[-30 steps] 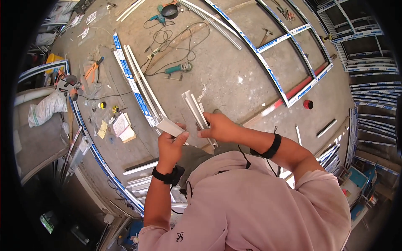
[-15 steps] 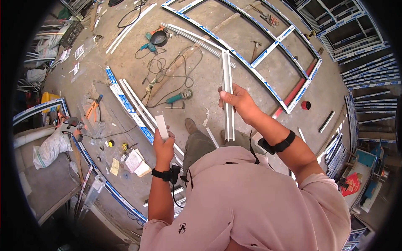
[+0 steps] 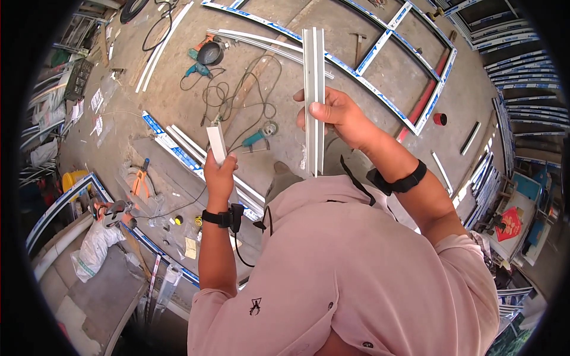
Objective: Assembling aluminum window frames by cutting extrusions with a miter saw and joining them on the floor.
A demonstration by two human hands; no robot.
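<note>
My right hand (image 3: pixel 335 113) is closed around a long white channel profile (image 3: pixel 314 65), held roughly upright in the picture in front of my waist. The thumb presses on its near face, and the fingers wrap behind it. In my left hand (image 3: pixel 219 172) is a short white profile piece (image 3: pixel 216 142), gripped near its lower end, with a narrow tip standing out at the top. The two pieces are apart. Beyond them on the floor lie a teal angle grinder (image 3: pixel 255 138) and a tangle of cables (image 3: pixel 228 98).
A large frame with blue-striped film (image 3: pixel 380 50) lies ahead, a hammer (image 3: pixel 358 46) inside it. Long profiles (image 3: pixel 178 151) lie left of my legs. A teal drill (image 3: pixel 199 68), a dark round pan (image 3: pixel 210 53) and a red tin (image 3: pixel 440 119) stand about. Racked frames (image 3: pixel 525 89) line the right.
My left hand has moved up and slightly left with the short piece. My right hand has raised the long profile a little and shifted it left. The view has turned and moved over the floor.
</note>
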